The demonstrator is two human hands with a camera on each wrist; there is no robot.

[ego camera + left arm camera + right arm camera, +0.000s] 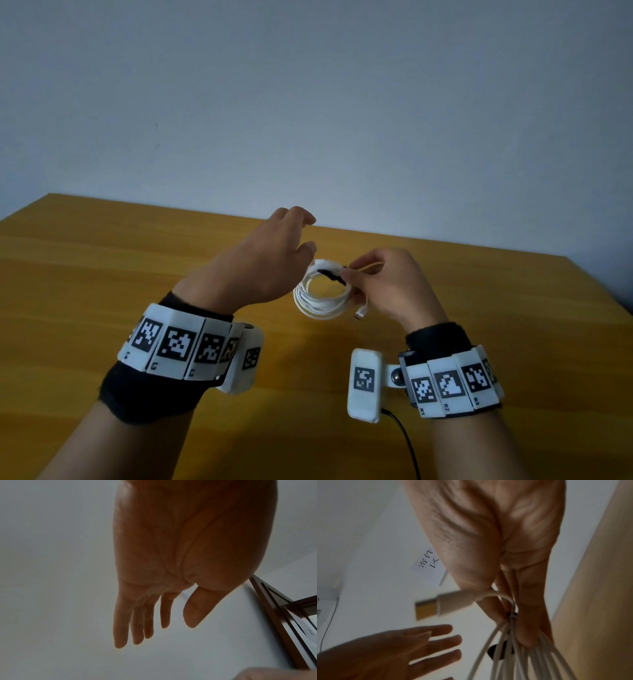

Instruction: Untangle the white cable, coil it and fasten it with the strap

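The right hand [394,287] pinches the coiled white cable [322,298] above the bench [102,267], seemingly beside its dark strap [330,274]; the left hand [260,260], fingers spread, holds nothing.

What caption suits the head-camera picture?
Right hand holds a coiled white cable with black strap; open left hand hovers beside.

White cable [322,296] w/ black strap [331,275]. Yellowish-brown wood-grain table [102,260]. Pale grey wall [308,85]. White wristbands [178,346] w/ black-&-white square code patterns, over black cuffs [435,337].
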